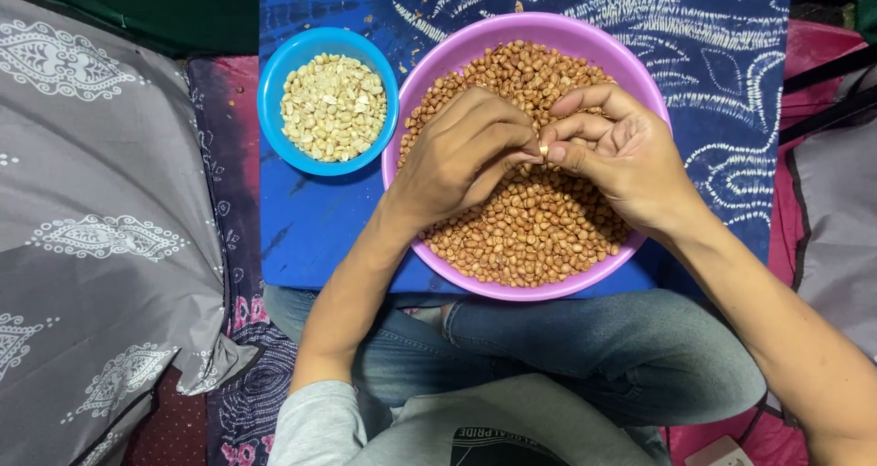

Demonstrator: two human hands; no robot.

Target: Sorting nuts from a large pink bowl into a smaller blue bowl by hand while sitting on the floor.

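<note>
Person seated cross-legged, both hands over a purple bowl (630, 68) heaped with red-skinned peanuts (539, 233). Left hand (461, 155) and right hand (621, 151) meet at mid-bowl, fingertips of both pinched on one peanut (544, 149), pale where it shows. Judged light, hard, small, smooth enough to slip; papery skin brittle. Best held at the tips, thumb against forefinger. Blue bowl (274, 73) of pale skinned peanuts (333, 107) just beside, left. Both bowls on a blue patterned cloth (731, 46).

Left hand (461, 155) and right hand (617, 151) pinching one peanut (544, 150) between fingertips, purple bowl (411, 110) of red-skinned peanuts beneath fingers, blue bowl (274, 73) left of fingers
</note>
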